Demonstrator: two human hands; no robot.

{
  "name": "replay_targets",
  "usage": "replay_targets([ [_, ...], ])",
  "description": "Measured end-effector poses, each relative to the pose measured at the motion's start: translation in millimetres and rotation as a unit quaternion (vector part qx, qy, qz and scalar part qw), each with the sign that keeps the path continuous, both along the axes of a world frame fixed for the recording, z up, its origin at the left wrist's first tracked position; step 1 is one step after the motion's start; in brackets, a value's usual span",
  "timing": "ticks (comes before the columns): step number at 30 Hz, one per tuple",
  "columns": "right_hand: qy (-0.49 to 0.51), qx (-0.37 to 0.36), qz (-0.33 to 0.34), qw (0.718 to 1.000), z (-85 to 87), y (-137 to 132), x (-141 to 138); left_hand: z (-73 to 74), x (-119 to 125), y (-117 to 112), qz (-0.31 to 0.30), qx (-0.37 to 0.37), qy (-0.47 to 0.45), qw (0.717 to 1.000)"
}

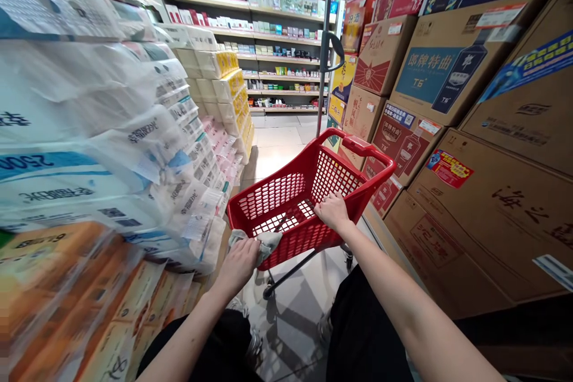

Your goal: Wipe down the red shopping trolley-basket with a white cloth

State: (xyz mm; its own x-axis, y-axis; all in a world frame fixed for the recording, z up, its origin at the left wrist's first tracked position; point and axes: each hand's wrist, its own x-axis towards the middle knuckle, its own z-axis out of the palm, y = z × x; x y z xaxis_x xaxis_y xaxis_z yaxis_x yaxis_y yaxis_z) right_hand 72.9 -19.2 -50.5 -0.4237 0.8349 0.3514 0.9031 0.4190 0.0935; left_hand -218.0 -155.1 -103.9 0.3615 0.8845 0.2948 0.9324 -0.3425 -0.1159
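Red plastic shopping cart (298, 245) sits between tissue packs (183, 191) and cardboard boxes (432, 62); probably light, stiff, quick to roll, so the handlebar (358, 145) seems best imo. Right hand (333, 212) clasps its near side, left hand (240, 261) grips a soft-looking grey cloth (270, 242) at one corner.

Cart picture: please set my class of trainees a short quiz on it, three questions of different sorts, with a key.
1. Multiple choice: which hand holds the cloth?
A) left
B) right
C) both

2. True or false: the right hand grips the near side of the cart.

3. Fill the gap: brown boxes are stacked on the ____ side of the picture.

Key
1. A: the left hand holds it.
2. True.
3. Right.
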Motion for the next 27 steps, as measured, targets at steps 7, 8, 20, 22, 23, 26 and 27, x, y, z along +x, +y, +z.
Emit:
replay_targets([
  [7, 0.056, 0.029, -0.084, 0.994, -5.6, 7.0, -6.5, 2.2, 16.3, 4.4, 0.02, 0.01, 0.005, 1.0],
  [8, 0.07, 0.026, -0.101, 0.992, -7.0, 8.7, -7.5, 2.2, 21.0, 5.5, 0.024, 0.013, 0.003, 1.0],
  [20, 0.193, -0.11, -0.106, 0.969, -26.1, 10.3, -15.4, -4.9, 106.0, 14.9, -0.025, 0.003, -0.03, 0.999],
  [22, 0.201, -0.11, -0.102, 0.968, -26.7, 13.5, -9.0, -6.7, 109.4, 16.3, -0.055, 0.0, -0.037, 0.998],
  [23, 0.205, -0.109, -0.099, 0.968, -27.2, 14.8, -6.5, -7.0, 108.6, 16.7, -0.071, -0.001, -0.038, 0.997],
  [26, 0.209, -0.118, -0.087, 0.967, -28.9, 17.2, -4.3, -5.2, 98.9, 15.9, -0.113, -0.013, -0.03, 0.993],
  [27, 0.208, -0.126, -0.083, 0.966, -29.2, 17.6, -5.2, -4.1, 94.4, 14.8, -0.122, -0.019, -0.026, 0.992],
])
